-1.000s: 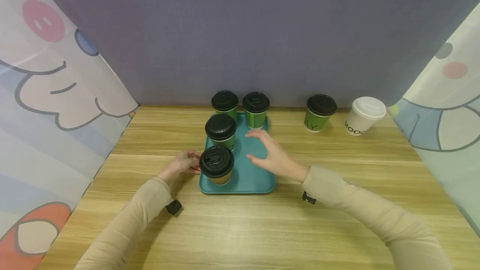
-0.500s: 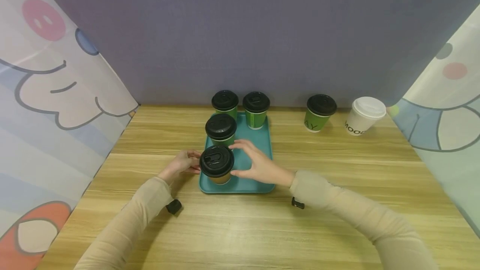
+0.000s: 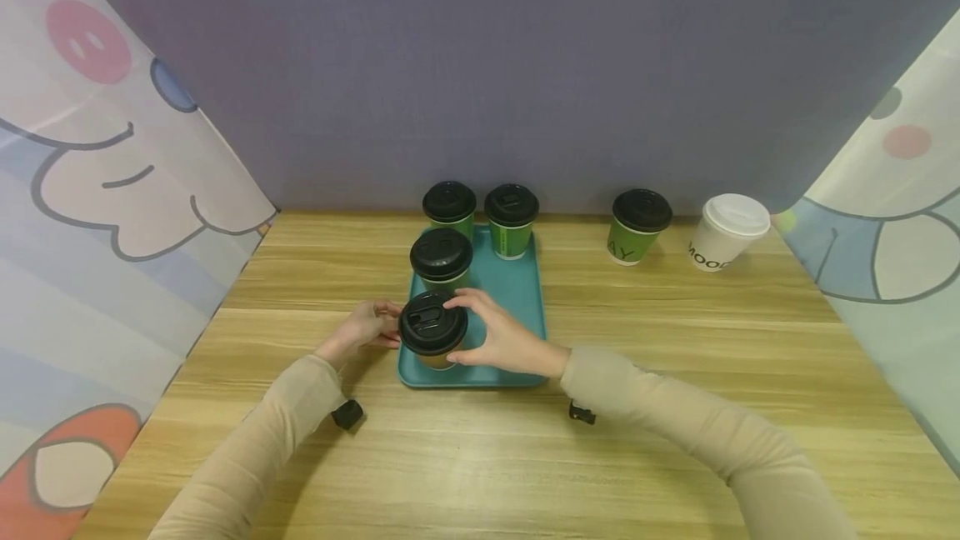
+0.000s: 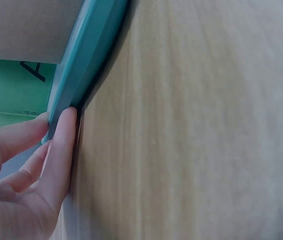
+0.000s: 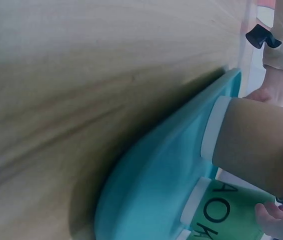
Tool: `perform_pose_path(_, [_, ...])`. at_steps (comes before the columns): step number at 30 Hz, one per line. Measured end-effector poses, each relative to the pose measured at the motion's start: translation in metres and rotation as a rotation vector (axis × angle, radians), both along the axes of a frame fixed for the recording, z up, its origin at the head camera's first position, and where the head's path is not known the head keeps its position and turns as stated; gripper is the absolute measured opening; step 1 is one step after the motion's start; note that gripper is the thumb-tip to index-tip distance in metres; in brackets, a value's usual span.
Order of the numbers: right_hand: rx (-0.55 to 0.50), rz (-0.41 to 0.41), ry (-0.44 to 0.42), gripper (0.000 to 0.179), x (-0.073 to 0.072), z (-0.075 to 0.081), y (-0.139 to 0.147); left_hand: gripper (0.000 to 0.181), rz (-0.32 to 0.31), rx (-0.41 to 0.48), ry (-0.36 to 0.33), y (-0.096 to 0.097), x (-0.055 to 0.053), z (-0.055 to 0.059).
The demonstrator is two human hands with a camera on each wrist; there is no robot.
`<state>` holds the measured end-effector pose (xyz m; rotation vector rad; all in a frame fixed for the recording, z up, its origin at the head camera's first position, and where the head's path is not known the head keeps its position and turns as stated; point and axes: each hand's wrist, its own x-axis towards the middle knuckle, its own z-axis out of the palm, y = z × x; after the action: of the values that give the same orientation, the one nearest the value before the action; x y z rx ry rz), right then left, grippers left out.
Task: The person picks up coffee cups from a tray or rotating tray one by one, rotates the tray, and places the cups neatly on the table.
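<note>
A brown paper cup with a black lid [image 3: 432, 323] stands at the near left corner of a teal tray [image 3: 502, 377]. My left hand [image 3: 365, 326] pinches the tray's left rim between thumb and fingers, as the left wrist view shows [image 4: 26, 185]. From the right, my right hand [image 3: 504, 340] reaches round the brown cup, fingers spread from the thumb; firm contact is not visible. In the right wrist view its fingertips [image 5: 276, 217] show beside the brown cup [image 5: 261, 145], in front of a green cup [image 5: 226, 210].
Behind the brown cup on the tray stand a green cup [image 3: 442, 261] and two more green cups with black lids, one at left [image 3: 450, 202] and one at right [image 3: 512, 223]. Farther right stand another green cup [image 3: 637, 227] and a white cup [image 3: 727, 232], near the grey back wall [image 3: 525, 73].
My right hand has moved left and toward the near side, from over the tray's middle to the brown cup. The left hand, the tray and the cups have stayed put.
</note>
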<state>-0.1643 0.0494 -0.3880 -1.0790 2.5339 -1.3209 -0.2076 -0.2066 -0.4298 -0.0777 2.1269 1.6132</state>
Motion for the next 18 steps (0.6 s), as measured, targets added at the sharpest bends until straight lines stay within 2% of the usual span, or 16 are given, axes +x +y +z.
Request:
perform_pose_path(8, [-0.021,0.001,-0.018,0.06,0.001,-0.006,-0.007,0.034,0.012,-0.004,0.009,0.001,0.001,0.0])
perform_pose_path(18, [-0.076,-0.013,-0.082,0.057,0.002,-0.009,-0.012,0.035,0.023,-0.011,-0.003,0.002,0.001,0.0])
